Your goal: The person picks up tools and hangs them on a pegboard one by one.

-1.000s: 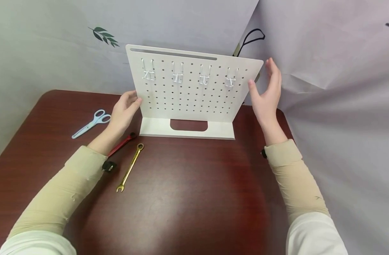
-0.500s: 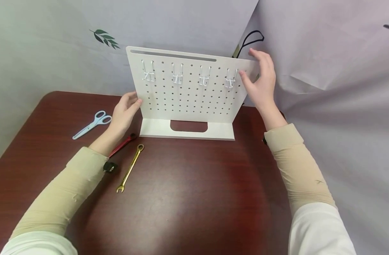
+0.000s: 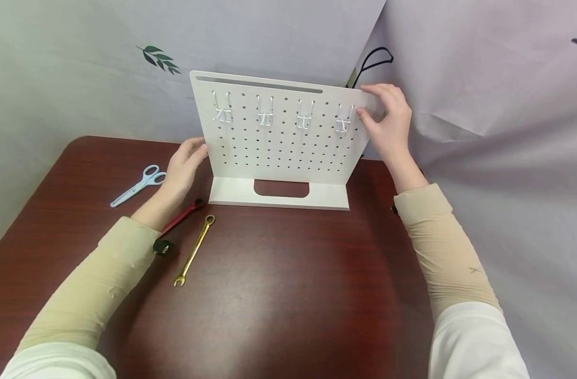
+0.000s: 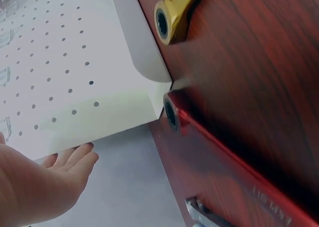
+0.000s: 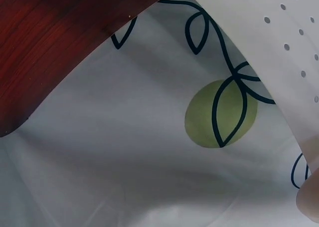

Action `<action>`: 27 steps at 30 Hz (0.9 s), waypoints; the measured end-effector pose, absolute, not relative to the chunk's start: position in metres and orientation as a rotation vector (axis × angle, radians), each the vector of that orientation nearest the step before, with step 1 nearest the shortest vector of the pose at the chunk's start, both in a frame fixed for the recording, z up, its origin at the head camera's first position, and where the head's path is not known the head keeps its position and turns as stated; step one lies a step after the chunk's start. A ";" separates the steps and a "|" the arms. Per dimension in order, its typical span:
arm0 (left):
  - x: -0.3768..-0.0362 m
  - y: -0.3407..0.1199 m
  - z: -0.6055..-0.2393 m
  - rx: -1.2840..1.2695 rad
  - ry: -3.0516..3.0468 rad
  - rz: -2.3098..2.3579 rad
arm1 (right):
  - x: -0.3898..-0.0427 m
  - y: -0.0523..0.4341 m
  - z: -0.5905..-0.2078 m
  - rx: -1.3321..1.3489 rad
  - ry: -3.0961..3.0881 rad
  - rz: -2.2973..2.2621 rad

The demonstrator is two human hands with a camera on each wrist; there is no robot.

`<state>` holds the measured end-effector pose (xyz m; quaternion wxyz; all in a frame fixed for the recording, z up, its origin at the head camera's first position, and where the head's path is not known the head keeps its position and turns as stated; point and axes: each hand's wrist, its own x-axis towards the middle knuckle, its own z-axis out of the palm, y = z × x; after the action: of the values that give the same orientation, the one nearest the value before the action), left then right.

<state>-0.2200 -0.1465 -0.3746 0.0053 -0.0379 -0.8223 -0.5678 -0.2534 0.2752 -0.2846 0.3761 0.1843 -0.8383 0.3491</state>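
White pegboard stand [image 3: 288, 142] upright on the worktop [image 3: 279, 284], right hand [image 3: 387, 123] pinching its upper right corner, left hand [image 3: 184, 166] with relaxed fingers touching its left edge

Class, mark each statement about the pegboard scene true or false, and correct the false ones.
1. The right hand grips the pegboard at its upper right corner. True.
2. The scissors hang on a hook. False: they lie on the table.
3. The pegboard carries four hooks. True.
4. The left hand holds the gold wrench. False: it touches the pegboard's left edge; the wrench lies on the table.
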 end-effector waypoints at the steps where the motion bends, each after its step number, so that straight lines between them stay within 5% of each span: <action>1: -0.221 -0.148 -0.375 -0.131 -2.575 -1.783 | -0.254 0.275 -0.285 0.463 -2.145 0.895; 27: -0.219 -0.245 -0.395 -0.199 -2.575 -1.463 | -0.256 0.275 -0.288 0.467 -2.113 0.908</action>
<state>-0.2195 -0.2448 -0.3954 0.0865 -0.0667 -0.8642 -0.4911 -0.2558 0.2749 -0.2876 0.3872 0.1833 -0.8302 0.3568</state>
